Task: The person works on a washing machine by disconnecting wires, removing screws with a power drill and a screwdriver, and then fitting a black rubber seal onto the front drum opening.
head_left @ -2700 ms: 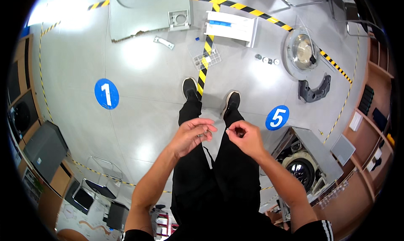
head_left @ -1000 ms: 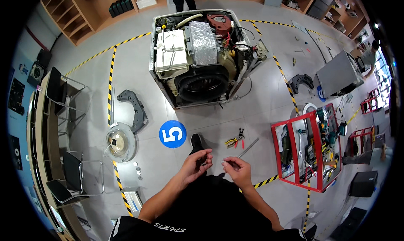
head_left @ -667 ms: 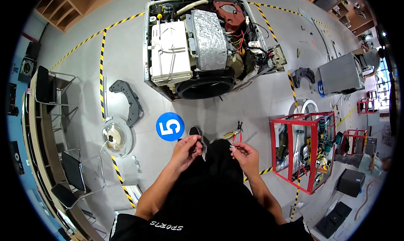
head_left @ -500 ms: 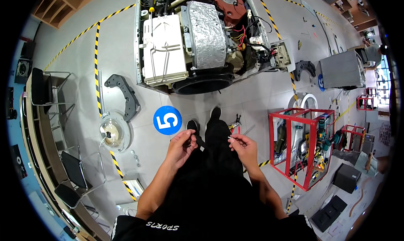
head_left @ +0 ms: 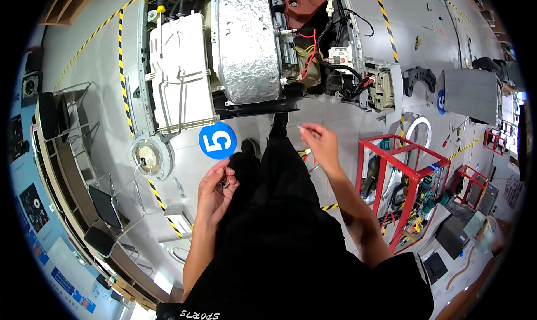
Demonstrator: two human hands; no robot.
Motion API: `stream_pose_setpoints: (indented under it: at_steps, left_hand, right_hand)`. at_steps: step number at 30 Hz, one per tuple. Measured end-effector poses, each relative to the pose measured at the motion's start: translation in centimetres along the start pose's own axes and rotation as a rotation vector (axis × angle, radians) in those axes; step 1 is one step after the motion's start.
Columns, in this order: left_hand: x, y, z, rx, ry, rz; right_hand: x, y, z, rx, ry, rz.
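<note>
Low in front of my body, my left hand (head_left: 217,190) is closed, palm up, with fingers curled round a few small dark metal pieces (head_left: 225,182) that look like screws. My right hand (head_left: 321,146) reaches forward in a pinch. A tiny pale thing shows at its fingertips, too small to name. Ahead stands an opened washing machine (head_left: 249,46), apart from both hands. It has a white plastic drawer housing (head_left: 182,68), a foil-covered drum section, a reddish-brown cover (head_left: 302,6) and loose red, yellow and black wires (head_left: 309,51). A yellow-handled screwdriver (head_left: 161,8) rests upright on the housing's far end.
A round glass door (head_left: 150,159) lies on the floor at left, beside chairs (head_left: 106,208). A blue round floor sign (head_left: 217,141) is ahead. At right stands a red-framed tool cart (head_left: 411,174), with a dark counterweight (head_left: 419,80) and a grey cabinet (head_left: 472,96) beyond.
I have come nearer to the machine, which looms larger. My right hand has moved forward, away from my body; the left has drifted left, its fingers now curled round the small pieces.
</note>
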State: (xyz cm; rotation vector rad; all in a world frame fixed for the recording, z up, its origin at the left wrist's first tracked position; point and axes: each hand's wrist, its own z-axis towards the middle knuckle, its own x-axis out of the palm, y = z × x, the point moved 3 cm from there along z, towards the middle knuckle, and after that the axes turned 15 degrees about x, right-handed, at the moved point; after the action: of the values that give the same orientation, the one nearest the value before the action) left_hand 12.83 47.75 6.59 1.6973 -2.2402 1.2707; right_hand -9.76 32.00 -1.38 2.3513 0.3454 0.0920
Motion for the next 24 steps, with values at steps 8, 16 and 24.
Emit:
stream_pose_setpoints:
  at_steps: [8, 16, 24]
  left_hand:
    - [1.7, 0.6, 2.1, -0.034, 0.001, 0.016]
    - [1.3, -1.4, 4.0, -0.027, 0.031, 0.001]
    - [0.5, -2.5, 5.2, -0.056, 0.06, -0.037]
  right_hand:
    - [2.1, 4.6, 6.6, -0.467, -0.103, -0.506]
    - [3.4, 3.6, 7.7, -0.531, -0.166, -0.674]
    - [4.3, 4.3, 7.5, -0.536, -0.238, -0.695]
